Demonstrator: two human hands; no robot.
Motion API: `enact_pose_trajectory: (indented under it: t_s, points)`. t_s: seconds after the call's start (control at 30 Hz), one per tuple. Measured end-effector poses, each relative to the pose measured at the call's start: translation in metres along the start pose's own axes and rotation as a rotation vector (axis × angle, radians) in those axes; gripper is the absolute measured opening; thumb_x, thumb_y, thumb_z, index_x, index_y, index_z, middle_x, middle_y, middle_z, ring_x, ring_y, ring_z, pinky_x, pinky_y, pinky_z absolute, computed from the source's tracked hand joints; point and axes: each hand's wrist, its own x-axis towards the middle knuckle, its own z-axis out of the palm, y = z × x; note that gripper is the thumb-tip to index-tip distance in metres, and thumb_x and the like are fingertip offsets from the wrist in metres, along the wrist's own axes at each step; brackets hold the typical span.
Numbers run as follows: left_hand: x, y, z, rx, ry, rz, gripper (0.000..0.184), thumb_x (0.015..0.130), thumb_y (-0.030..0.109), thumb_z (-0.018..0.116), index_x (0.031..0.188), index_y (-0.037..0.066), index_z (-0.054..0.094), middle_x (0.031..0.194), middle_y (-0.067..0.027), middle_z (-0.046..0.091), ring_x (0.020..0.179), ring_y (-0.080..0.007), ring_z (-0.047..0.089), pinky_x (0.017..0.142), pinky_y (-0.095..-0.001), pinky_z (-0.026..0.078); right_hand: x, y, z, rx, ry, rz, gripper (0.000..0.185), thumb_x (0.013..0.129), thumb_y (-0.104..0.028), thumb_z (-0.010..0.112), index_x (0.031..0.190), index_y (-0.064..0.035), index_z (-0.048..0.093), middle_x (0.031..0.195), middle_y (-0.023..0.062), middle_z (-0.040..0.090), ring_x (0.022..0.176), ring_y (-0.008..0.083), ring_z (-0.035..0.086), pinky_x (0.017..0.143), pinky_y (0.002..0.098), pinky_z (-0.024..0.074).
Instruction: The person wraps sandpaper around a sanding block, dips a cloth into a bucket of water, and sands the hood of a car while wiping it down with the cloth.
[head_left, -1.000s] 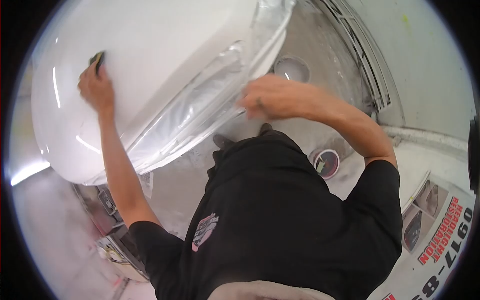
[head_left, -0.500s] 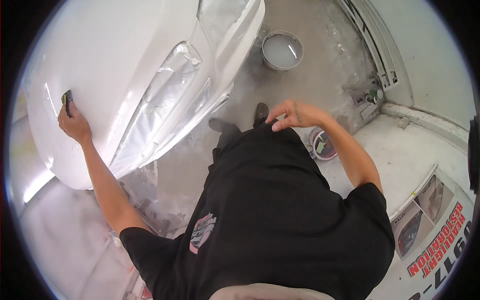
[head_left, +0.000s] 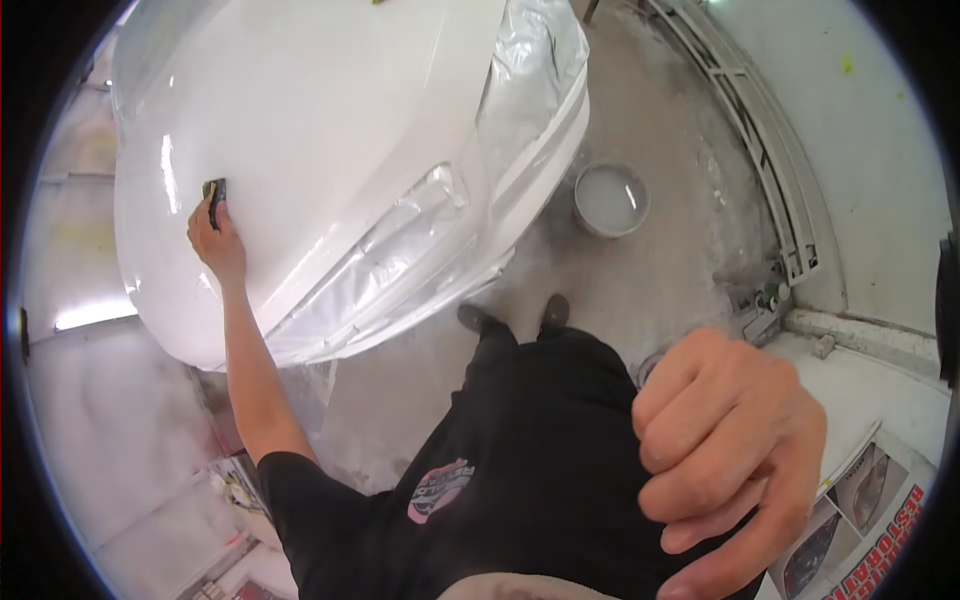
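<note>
My left hand (head_left: 216, 240) is closed around a small dark sanding block (head_left: 216, 200) with a yellowish edge, pressed against the white car hood (head_left: 330, 120). Glossy light streaks show on the panel beside it. Close to the camera is my right hand (head_left: 735, 460), raised in front of my black shirt. Its fingers are loosely bent, the thumb stands apart from them, and I see nothing held. Silvery masking film (head_left: 410, 225) covers the headlight area between the hood and the bumper edge.
A bucket of cloudy water (head_left: 610, 200) stands on the floor beyond my feet. Metal rails (head_left: 745, 110) lie along the white wall at the right. A headlight restoration banner (head_left: 850, 520) is at lower right. A small block (head_left: 823, 346) rests near the wall ledge.
My right hand has risen from my waist toward the camera. My left hand still holds the block on the hood. The view has shifted, so the car and bucket appear farther right.
</note>
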Motion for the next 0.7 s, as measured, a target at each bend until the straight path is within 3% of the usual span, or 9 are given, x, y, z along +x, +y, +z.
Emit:
enact_pose_trajectory:
  t_s: [0.13,0.27,0.37,0.53,0.6,0.7]
  points:
    - [-0.003,0.002,-0.003,-0.017,-0.037,-0.064,0.032,0.104,0.028,0.062,0.128,0.007,0.068,0.133,-0.0109,0.064,0.125,-0.0327,0.055,0.107,-0.0449,0.044,0.019,0.002,0.01,0.036,-0.042,-0.038,0.038,0.084,0.014,0.061,0.104,-0.016,0.073,0.065,0.0039,0.051,0.046,0.0105,0.032,0.041,0.0252,0.0209]
    - [-0.002,0.002,-0.001,-0.021,-0.034,-0.067,0.032,0.104,0.027,0.062,0.129,0.008,0.068,0.134,-0.0106,0.064,0.126,-0.0321,0.055,0.109,-0.0447,0.043,0.028,-0.004,0.021,0.054,-0.024,0.006,0.039,0.079,0.016,0.058,0.098,-0.0164,0.069,0.062,0.0009,0.043,0.046,0.0107,0.031,0.041,0.0252,0.0199]
    - [-0.003,0.001,0.001,-0.027,-0.029,-0.063,0.032,0.104,0.026,0.062,0.129,0.008,0.068,0.134,-0.0104,0.064,0.126,-0.032,0.056,0.109,-0.0447,0.043,0.05,-0.008,0.009,0.105,-0.154,0.096,0.037,0.077,0.017,0.059,0.095,-0.0154,0.066,0.062,-0.0002,0.041,0.046,0.0108,0.031,0.042,0.025,0.0198]
    - [-0.003,-0.003,0.004,-0.002,-0.007,-0.036,0.031,0.103,0.025,0.063,0.129,0.007,0.068,0.132,-0.011,0.065,0.124,-0.0325,0.057,0.107,-0.0446,0.045,0.035,-0.008,0.028,-0.093,-0.029,-0.046,0.031,0.078,0.013,0.06,0.091,-0.015,0.064,0.062,-0.002,0.041,0.047,0.0103,0.033,0.042,0.0251,0.0202]
    - [-0.002,-0.002,0.002,0.009,-0.003,-0.023,0.031,0.103,0.023,0.063,0.128,0.004,0.068,0.131,-0.0129,0.066,0.122,-0.0336,0.058,0.106,-0.0444,0.045,0.035,-0.007,0.023,-0.117,-0.102,-0.078,0.026,0.079,0.008,0.061,0.091,-0.0151,0.063,0.062,-0.0026,0.041,0.048,0.01,0.033,0.042,0.0251,0.0208]
    - [-0.002,-0.004,0.003,-0.013,0.006,-0.032,0.03,0.102,0.023,0.064,0.128,0.009,0.069,0.132,-0.01,0.066,0.123,-0.0327,0.059,0.106,-0.0455,0.045,0.039,-0.01,0.018,-0.17,-0.211,-0.052,0.018,0.08,0.001,0.066,0.09,-0.0144,0.065,0.066,-0.0012,0.046,0.05,0.0108,0.038,0.043,0.025,0.0249]
